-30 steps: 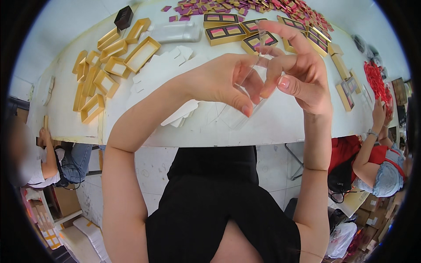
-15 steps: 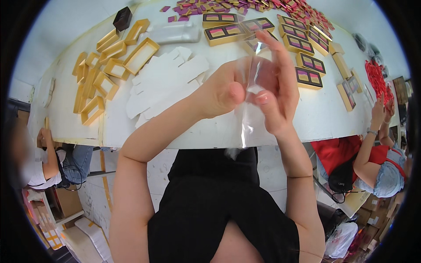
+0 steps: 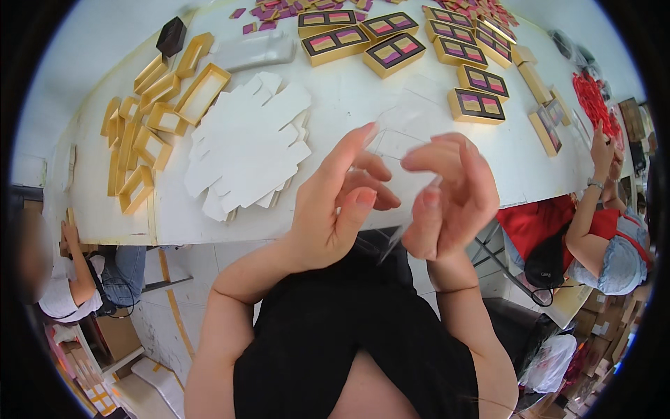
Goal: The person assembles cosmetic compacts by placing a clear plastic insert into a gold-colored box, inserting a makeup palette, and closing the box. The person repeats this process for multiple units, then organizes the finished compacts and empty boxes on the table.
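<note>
My left hand [image 3: 335,202] is raised over the table's near edge, its fingers apart and nothing visible gripped in them. Facing it, my right hand [image 3: 457,195] has thumb and fingers curled together, somewhat blurred. A strip of clear plastic film [image 3: 391,241] trails below that hand, and its thumb and fingers seem closed on the film. Thin see-through outlines show beyond the fingertips; whether they belong to the same film I cannot tell. Nearest ahead lies a gold box with two dark-framed windows [image 3: 394,54]. Flat white card blanks [image 3: 244,150] are stacked left of my left hand.
Empty gold box frames [image 3: 167,119] cluster at the left, near a dark box [image 3: 171,36]. Several filled gold boxes [image 3: 478,105] stand at the right, with loose coloured pieces [image 3: 481,10] behind. One person [image 3: 593,237] handles red strands [image 3: 597,105]; another sits at the left.
Both hands have come down and nearer to my body. My left hand has let go of the film and its fingers have spread. The long strip no longer stands upright between the hands.
</note>
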Action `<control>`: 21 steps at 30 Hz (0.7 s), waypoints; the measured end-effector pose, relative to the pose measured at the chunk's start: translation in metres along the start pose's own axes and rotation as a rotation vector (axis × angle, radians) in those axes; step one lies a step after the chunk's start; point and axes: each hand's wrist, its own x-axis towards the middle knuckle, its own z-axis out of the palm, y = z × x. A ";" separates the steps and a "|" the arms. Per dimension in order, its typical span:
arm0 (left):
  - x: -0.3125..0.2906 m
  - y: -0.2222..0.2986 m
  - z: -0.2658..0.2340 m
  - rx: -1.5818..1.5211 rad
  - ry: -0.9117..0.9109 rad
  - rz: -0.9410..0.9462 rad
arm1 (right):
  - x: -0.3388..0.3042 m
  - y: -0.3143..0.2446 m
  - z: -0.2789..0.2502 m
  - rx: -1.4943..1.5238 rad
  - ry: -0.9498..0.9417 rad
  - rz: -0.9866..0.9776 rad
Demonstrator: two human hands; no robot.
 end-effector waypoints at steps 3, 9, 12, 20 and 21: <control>0.002 0.002 -0.001 -0.181 -0.058 -0.139 | 0.010 -0.007 -0.008 -0.044 -0.186 0.019; 0.009 0.010 -0.026 0.354 -0.224 0.224 | 0.031 0.002 -0.001 0.165 0.250 0.150; 0.016 0.021 -0.037 0.590 -0.264 0.233 | 0.049 0.008 -0.028 0.791 -0.024 0.634; 0.023 0.038 -0.046 0.797 -0.244 0.165 | 0.054 -0.011 -0.022 0.582 -0.273 0.867; 0.023 0.036 -0.046 0.756 -0.235 0.156 | 0.053 -0.012 -0.019 0.525 -0.257 0.841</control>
